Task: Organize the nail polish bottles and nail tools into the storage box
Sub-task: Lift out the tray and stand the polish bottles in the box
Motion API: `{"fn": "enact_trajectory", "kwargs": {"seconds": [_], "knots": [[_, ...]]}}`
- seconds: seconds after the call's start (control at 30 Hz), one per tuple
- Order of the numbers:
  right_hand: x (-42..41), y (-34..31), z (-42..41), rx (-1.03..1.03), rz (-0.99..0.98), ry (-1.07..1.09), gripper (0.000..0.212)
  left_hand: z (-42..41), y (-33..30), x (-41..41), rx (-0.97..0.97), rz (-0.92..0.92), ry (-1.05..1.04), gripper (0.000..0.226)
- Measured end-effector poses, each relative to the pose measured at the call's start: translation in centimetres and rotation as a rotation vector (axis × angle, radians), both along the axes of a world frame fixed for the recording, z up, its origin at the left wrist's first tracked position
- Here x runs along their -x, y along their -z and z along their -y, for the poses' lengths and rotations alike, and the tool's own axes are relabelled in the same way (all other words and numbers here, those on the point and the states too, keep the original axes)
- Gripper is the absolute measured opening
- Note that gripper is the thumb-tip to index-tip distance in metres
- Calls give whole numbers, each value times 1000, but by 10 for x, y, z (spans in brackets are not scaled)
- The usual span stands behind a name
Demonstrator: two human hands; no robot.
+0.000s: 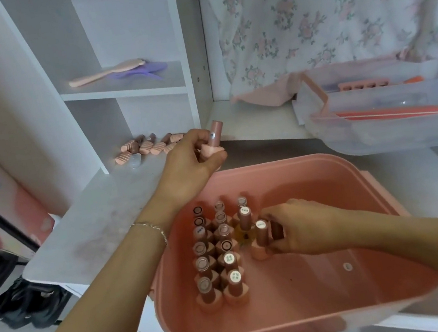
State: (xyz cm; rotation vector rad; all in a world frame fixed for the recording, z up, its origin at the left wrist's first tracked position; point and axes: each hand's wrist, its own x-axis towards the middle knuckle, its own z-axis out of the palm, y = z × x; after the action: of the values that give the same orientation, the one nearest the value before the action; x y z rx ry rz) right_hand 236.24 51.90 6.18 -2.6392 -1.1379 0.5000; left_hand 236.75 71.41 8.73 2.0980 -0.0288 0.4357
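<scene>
A pink storage box [306,317] stands on the white desk in front of me. Inside it, several pink nail polish bottles [216,254] stand upright in two rows at the left. My right hand [303,227] reaches into the box and grips a dark-capped bottle [276,229], next to a white-labelled bottle [261,237]. My left hand [191,161] hovers above the box's far left corner and holds another pink bottle [214,138] upright. More bottles [146,146] lie on their sides in the lower shelf compartment.
A clear tray [393,125] with a pink handle holds an orange nail file [391,113] and toe separators at the right. A pink hairbrush [107,72] and a purple item lie on the upper shelf. Floral cloth hangs behind.
</scene>
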Motion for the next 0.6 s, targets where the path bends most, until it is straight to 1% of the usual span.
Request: {"fn": "enact_trajectory", "kwargs": {"seconds": [0.07, 0.13, 0.2, 0.27, 0.37, 0.4, 0.5, 0.6], "knots": [[2, 4, -1, -13, -68, 8, 20, 0, 0, 0, 1, -3, 6, 23], [4, 9, -2, -77, -183, 67, 13, -1, 0, 0, 7, -5, 9, 23], [4, 12, -3, -123, -230, 135, 14, -1, 0, 0, 15, -4, 9, 23], [4, 13, -4, -133, -202, 158, 16, -1, 0, 0, 26, -3, 12, 23], [5, 16, -7, -157, -168, 172, 25, 0, 0, 0, 36, -4, 15, 23], [5, 17, -8, -161, -164, 177, 25, 0, 0, 0, 38, -3, 15, 23], [4, 20, -11, -158, -132, 193, 13, 0, 0, 0, 45, -1, 19, 23], [4, 22, -13, -161, -112, 205, 16, -1, 0, 0, 47, 1, 19, 23]]}}
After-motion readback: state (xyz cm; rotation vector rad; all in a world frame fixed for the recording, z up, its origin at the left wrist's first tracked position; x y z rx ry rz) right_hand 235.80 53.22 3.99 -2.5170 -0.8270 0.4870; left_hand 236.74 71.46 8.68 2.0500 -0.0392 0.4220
